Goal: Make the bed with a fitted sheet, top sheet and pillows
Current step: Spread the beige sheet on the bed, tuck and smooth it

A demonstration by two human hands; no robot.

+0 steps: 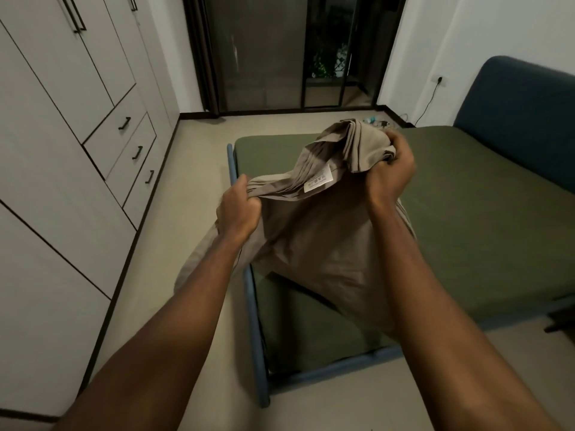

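1. Head view, step in hand: the green fitted sheet [466, 213] is already stretched over the mattress, so I judge the fitted-sheet step done and the top-sheet step begun.
2. Location of the task item: the taupe top sheet [311, 237] is held in the air above the foot corner of the bed, just beside the blue bed frame [245, 284]. It is partly unfolded. Its upper part remains in stacked folds and its lower part hangs loose in front of the forearms.
3. Left hand [239, 209]: fingers curled tight round a bunched edge of the top sheet.
4. Right hand [392, 169]: fingers curled round the thick folded bundle at the sheet's far end, held higher and further out than the left.
5. Next move, as a judgement: the remaining folds need shaking out, the hands drawn apart along one edge, and the cloth cast toward the headboard [522, 119]. The white label [319, 180] may help find a hem.
6. Count, task items: one fitted sheet, one top sheet, no pillows in view.
7. Count, other: two hands, one label, one headboard. The wardrobe [62, 119] shows three drawer handles [137, 152].
8. Small objects lie on the floor beyond the bed's far corner. They are too small to identify.
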